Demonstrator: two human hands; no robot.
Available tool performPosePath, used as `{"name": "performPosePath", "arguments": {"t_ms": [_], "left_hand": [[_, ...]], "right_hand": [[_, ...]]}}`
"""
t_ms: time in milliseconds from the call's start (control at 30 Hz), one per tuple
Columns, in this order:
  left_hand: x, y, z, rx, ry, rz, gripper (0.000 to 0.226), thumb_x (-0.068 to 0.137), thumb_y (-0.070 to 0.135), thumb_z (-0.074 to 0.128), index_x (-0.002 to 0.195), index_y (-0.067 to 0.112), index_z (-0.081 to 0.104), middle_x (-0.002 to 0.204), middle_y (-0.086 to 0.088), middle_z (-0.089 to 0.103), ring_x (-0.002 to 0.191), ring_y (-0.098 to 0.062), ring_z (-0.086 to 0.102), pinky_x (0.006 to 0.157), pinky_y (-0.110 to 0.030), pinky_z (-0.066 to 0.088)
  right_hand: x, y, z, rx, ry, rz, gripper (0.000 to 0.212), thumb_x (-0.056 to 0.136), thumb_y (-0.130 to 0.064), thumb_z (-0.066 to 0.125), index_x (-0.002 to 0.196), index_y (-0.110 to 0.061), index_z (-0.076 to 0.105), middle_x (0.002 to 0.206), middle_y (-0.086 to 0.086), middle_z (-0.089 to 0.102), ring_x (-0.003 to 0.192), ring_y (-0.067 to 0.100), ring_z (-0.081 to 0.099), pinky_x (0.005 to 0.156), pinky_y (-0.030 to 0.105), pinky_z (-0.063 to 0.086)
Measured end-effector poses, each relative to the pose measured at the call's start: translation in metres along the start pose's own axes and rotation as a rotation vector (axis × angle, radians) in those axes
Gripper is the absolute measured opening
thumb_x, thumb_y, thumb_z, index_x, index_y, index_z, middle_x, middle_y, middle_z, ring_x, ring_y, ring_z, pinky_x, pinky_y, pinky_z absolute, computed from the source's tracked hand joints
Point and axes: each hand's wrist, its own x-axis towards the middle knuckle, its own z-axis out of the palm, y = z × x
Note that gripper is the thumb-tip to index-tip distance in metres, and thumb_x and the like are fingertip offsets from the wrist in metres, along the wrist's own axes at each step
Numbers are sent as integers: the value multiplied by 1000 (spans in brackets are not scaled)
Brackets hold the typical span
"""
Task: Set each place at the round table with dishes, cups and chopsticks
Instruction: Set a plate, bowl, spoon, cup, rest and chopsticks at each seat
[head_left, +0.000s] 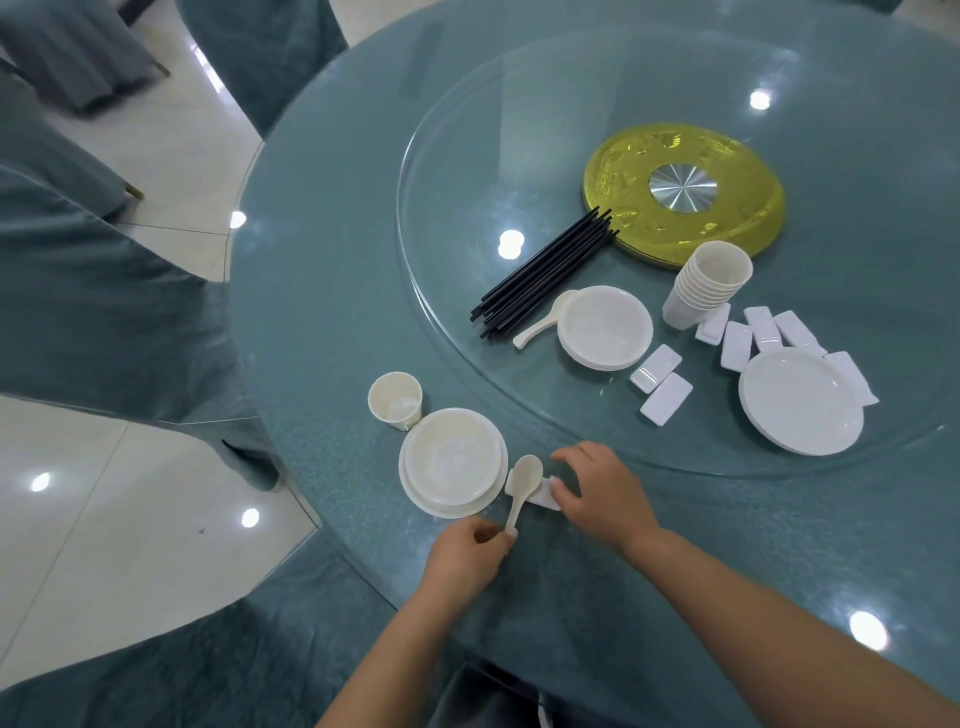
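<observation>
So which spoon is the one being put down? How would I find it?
Start at the round table and find the place setting near its edge, a bowl on a plate with one cup. The spoon lies just right of that plate, its handle pinched by the left hand. The other spoon sits untouched on the glass turntable.

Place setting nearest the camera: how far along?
Done: cup and bowl on plate. In hand: left hand pinches spoon onto rest, steadied by right hand. Left: chopsticks, still bundled on turntable; other places.
</observation>
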Motion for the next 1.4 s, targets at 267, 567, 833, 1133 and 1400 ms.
{"name": "performPosePath", "arguments": {"t_ms": [267, 567, 833, 1133, 1400], "left_hand": [[-6, 25, -16, 251, 108, 55, 42, 86, 46, 56, 58, 17, 42, 51, 8, 38, 55, -16, 36, 55, -27, 33], [-1, 70, -23, 220, 88, 106, 37, 83, 46, 59, 77, 11, 67, 76, -11, 69, 70, -29, 63, 75, -45, 58], [26, 119, -34, 249, 200, 234, 23, 90, 36, 61, 99, 16, 67, 94, 4, 68, 88, -17, 62, 82, -30, 48], [73, 176, -38, 518, 270, 365, 44, 91, 29, 60, 130, 9, 53, 133, -11, 50, 122, -29, 49, 99, -32, 37], [120, 199, -25, 658, 320, 334, 40, 95, 17, 50, 134, 11, 49, 132, -12, 48, 118, -33, 49, 94, -42, 42]], "right_hand": [[25, 29, -19, -152, -125, -1, 59, 100, -39, 39, 150, -11, 28, 158, 3, 22, 147, 19, 15, 120, 37, 13], [21, 52, -31, -209, -224, -77, 61, 102, -41, 31, 154, -19, 6, 161, -7, -2, 147, 7, -6, 114, 22, -9], [22, 53, -43, -136, -210, -4, 60, 100, -40, 37, 152, -17, 19, 160, 0, 15, 148, 14, 11, 120, 30, 9], [30, 64, -61, -68, -186, 77, 56, 100, -36, 41, 150, -16, 28, 157, 0, 24, 145, 15, 19, 117, 28, 17], [38, 80, -75, -51, -194, 160, 43, 97, -32, 43, 137, -18, 46, 138, 2, 50, 125, 22, 46, 100, 38, 43]]}}
